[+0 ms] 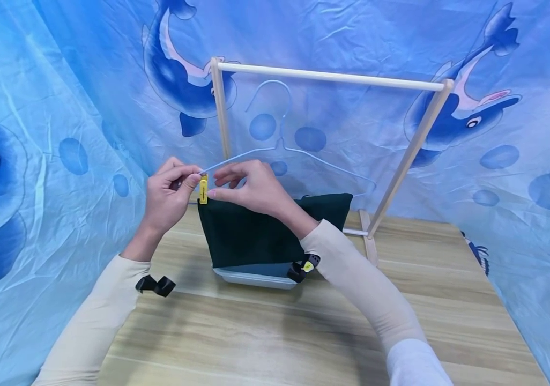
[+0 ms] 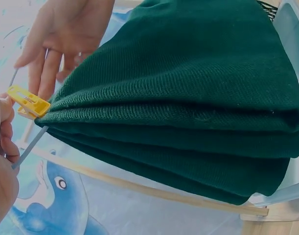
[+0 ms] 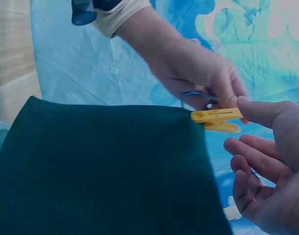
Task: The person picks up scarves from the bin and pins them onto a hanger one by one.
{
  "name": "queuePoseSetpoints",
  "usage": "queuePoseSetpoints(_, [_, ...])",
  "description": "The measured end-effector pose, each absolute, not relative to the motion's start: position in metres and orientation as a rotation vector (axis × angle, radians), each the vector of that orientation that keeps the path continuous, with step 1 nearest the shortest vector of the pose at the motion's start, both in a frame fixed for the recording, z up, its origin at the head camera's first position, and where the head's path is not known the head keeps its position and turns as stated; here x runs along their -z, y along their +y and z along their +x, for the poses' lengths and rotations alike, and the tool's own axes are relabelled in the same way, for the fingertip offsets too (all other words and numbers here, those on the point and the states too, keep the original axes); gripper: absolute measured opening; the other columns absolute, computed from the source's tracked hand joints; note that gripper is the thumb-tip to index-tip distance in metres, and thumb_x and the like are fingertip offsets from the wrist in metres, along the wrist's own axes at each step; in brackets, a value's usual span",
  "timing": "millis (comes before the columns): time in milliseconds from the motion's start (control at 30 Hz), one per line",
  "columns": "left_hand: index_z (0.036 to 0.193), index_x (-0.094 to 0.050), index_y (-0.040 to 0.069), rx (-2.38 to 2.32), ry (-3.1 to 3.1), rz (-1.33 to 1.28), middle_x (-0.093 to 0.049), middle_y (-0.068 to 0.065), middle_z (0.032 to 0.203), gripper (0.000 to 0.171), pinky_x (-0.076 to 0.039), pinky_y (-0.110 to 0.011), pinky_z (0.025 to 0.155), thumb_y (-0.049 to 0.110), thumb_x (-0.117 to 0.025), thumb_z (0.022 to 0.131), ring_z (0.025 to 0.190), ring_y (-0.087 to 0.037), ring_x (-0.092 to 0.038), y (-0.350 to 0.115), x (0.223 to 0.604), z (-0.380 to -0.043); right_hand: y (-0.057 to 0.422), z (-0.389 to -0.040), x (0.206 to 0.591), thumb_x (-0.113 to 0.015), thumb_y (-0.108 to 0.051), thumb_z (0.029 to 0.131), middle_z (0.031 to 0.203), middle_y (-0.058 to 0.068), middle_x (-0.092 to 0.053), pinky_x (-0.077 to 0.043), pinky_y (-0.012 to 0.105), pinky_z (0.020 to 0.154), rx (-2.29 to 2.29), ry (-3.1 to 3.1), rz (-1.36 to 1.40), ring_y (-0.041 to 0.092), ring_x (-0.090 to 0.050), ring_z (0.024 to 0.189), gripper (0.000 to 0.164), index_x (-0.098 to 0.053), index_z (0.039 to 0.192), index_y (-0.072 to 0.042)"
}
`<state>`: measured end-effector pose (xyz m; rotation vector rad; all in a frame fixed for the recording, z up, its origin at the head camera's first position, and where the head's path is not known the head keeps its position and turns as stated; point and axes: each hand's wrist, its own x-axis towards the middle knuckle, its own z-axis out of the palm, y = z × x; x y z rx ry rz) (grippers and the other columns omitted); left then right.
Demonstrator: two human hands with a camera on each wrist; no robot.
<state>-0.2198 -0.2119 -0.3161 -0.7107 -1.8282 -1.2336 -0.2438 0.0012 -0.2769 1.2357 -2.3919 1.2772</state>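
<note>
A light blue wire clothes hanger (image 1: 325, 157) stands hook up in the head view, and a dark green folded cloth (image 1: 251, 236) hangs from its lower part. At the cloth's upper left corner sits a yellow clothespin (image 1: 203, 191), biting the fabric at the hanger wire (image 2: 31, 147). My left hand (image 1: 170, 188) pinches the hanger's left end just beside the clothespin. To the right of the clothespin is my right hand (image 1: 255, 187), its thumb tip (image 3: 252, 110) right at the handle end while the other fingers (image 3: 257, 156) stand loosely bent away from it.
Behind the hanger stands a wooden rack with a white top bar (image 1: 333, 76) and slanted wooden legs (image 1: 410, 155). A pale blue plastic bin (image 1: 255, 279) sits under the cloth on the wood-grain table (image 1: 255, 332). Blue curtains (image 1: 352, 32) with dolphin prints surround the table.
</note>
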Motion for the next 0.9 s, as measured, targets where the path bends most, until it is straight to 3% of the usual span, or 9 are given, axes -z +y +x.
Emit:
queuePoseSetpoints(433, [0.097,-0.075,-0.011,1.211,-1.819,-0.709,-0.048,0.004,0.08,0.01,-0.027,-0.019,0.054,-0.012,-0.068,0.091,0.063,-0.008,-0.039,-0.218,0.315,-0.218,0.045,-0.22,0.264,-0.08,-0.027,0.09,0.109,-0.002,-0.075,-0.055,0.032,0.079,-1.387,-2.284,1.213,0.009,-0.065,0.088,0.033,-0.076,0.118,-0.01])
queuePoseSetpoints(900, [0.097,-0.075,-0.012,1.218,-1.808,-0.704,-0.048,0.005,0.079,0.009,-0.026,-0.019,0.053,-0.012,-0.067,0.091,0.063,-0.008,-0.038,-0.218,0.312,-0.219,0.109,-0.215,0.285,-0.08,-0.023,0.091,0.111,0.009,-0.076,-0.057,0.032,0.073,-1.546,-1.96,1.14,0.02,-0.068,0.086,0.034,-0.075,0.119,-0.004])
